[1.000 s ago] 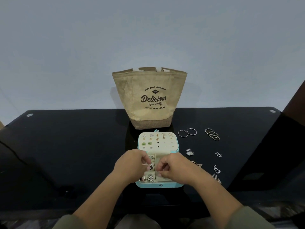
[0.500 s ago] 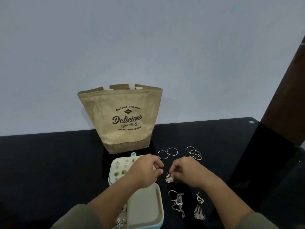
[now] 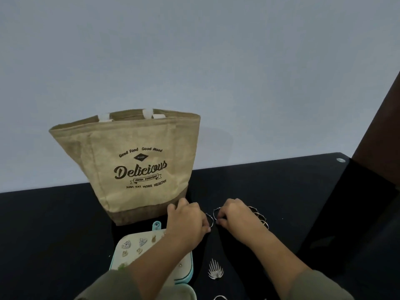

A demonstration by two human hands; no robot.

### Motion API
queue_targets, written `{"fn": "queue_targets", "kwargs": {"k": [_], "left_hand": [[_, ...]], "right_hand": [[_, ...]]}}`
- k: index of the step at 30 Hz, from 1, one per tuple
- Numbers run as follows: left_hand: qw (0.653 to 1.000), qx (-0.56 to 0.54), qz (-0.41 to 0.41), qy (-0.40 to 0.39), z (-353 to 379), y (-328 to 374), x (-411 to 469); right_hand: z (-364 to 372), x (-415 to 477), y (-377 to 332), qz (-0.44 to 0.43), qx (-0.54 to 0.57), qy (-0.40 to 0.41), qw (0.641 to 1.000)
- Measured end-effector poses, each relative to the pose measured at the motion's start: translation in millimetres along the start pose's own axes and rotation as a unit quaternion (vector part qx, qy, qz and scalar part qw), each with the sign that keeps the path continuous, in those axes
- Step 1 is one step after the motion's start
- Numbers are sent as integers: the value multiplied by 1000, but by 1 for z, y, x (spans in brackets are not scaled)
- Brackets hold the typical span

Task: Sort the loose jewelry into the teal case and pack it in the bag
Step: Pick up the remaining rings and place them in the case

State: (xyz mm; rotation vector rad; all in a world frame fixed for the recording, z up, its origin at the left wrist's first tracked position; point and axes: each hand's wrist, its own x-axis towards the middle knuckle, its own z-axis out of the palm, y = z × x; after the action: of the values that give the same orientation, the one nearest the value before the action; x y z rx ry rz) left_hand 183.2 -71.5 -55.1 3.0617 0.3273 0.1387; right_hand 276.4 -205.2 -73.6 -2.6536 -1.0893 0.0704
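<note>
Hoop earrings (image 3: 213,216) — two thin silver wire circles, flat on the black table (image 3: 65,234), sitting right between the two grips. Half a second ago untouched, beyond both fists; now both hands forward of the teal case (image 3: 188,271), no longer over it. Curled right hand (image 3: 236,217) pinching the farther hoop; left hand (image 3: 187,221) curled at the nearer one — cannot tell whether gripping or only touching. Just outside the right grip, a ring cluster (image 3: 260,217); ahead of the left grip, the bag (image 3: 138,169), upright. Suggests next pick underway, probably bound for the open case under the left forearm.
</note>
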Motion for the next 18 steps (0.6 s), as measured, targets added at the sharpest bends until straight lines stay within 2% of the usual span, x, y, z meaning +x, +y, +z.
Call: {"fn": "queue_targets", "kwargs": {"k": [6, 8, 9, 12, 15, 18], "left_hand": [[995, 82, 43, 28, 8, 7, -1], [995, 84, 40, 32, 2, 6, -3], [996, 71, 39, 38, -2, 3, -6], [998, -1, 7, 63, -16, -12, -32], [989, -58, -25, 131, -25, -29, -85], [987, -93, -48, 123, -24, -45, -143]], "right_hand": [[12, -6, -13, 9, -100, 77, 992], [16, -10, -16, 13, -93, 88, 992], [14, -16, -17, 8, -88, 84, 993], [6, -35, -25, -34, -39, 136, 989], [0, -63, -53, -79, 9, 139, 987], [1, -98, -87, -115, 46, 118, 985]]}}
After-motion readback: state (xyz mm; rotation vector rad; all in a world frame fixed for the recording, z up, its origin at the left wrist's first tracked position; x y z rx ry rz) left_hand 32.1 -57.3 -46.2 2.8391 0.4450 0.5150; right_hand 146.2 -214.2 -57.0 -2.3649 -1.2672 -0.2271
